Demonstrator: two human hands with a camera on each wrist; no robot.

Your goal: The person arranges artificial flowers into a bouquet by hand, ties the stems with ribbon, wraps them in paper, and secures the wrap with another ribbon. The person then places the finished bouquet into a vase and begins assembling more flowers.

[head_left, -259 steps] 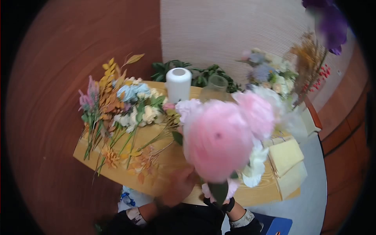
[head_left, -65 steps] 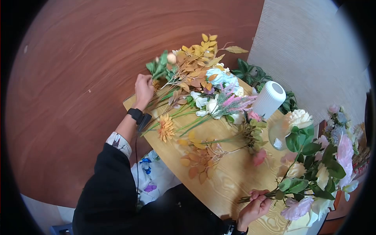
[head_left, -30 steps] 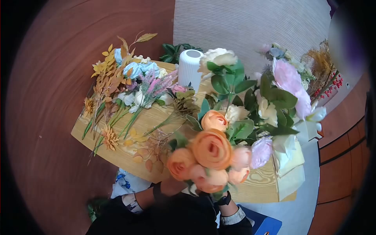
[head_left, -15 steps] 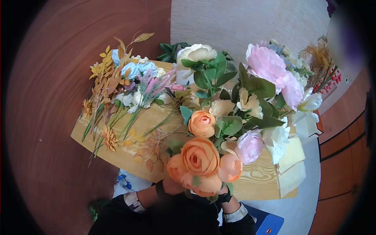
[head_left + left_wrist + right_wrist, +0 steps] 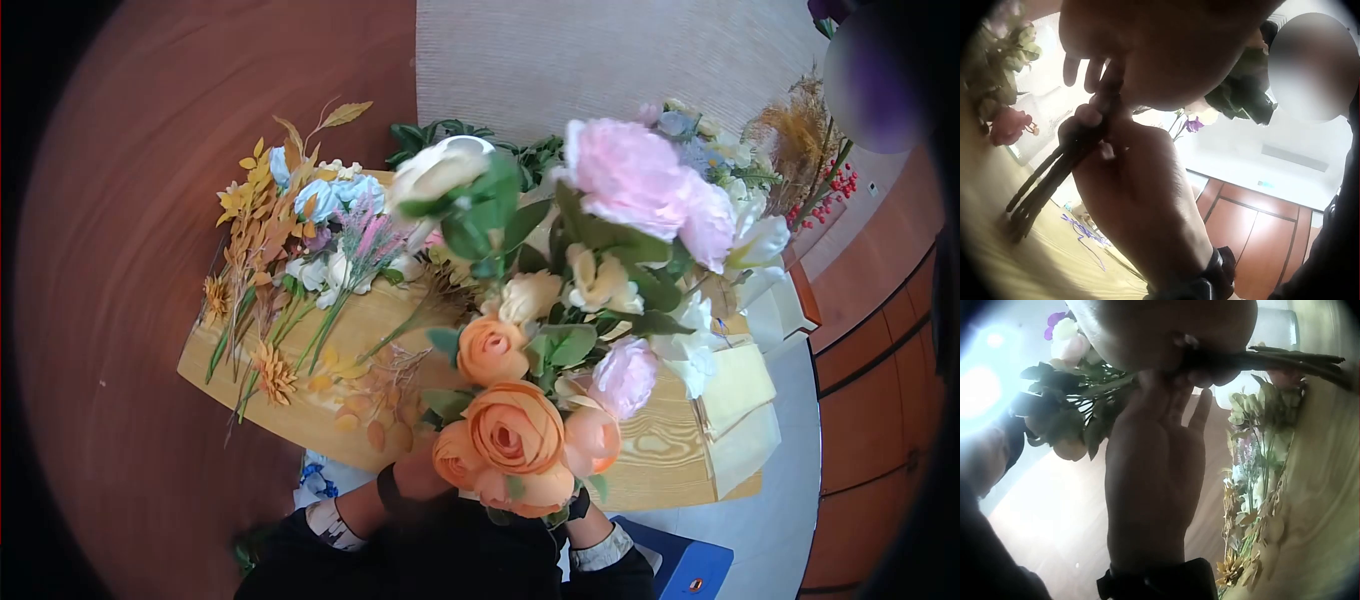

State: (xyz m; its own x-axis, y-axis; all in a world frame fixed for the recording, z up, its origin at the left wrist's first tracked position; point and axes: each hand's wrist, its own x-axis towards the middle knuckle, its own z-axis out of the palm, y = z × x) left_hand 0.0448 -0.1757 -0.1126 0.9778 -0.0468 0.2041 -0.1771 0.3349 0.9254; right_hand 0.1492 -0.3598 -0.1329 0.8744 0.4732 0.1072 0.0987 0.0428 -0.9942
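A large bouquet of artificial flowers fills the middle of the head view, with pink peonies point(image 5: 625, 175), a cream rose point(image 5: 440, 175) and green leaves. Low at its front sits a spray of orange ranunculus point(image 5: 515, 430), which hides most of both hands from above. My right hand point(image 5: 1166, 331) is curled round the gathered stems point(image 5: 1041, 190), whose cut ends stick out below it, close over the table. Just above that grip, my left hand point(image 5: 1154, 50) pinches the orange spray's stem against the bundle, its outer fingers extended.
Loose flowers, including autumn leaf sprays point(image 5: 270, 215) and pink lavender-like stems point(image 5: 365, 235), lie across the left of the wooden table point(image 5: 660, 455). Folded cream wrapping paper point(image 5: 738, 400) lies at right. Behind the cream rose shows a white vase's rim point(image 5: 485, 143). A blue box point(image 5: 685, 560) stands below.
My left hand has brought the orange spray from the table's left side to the bouquet in my right hand. Over the last second the blooms have swung left and the two hands have come together.
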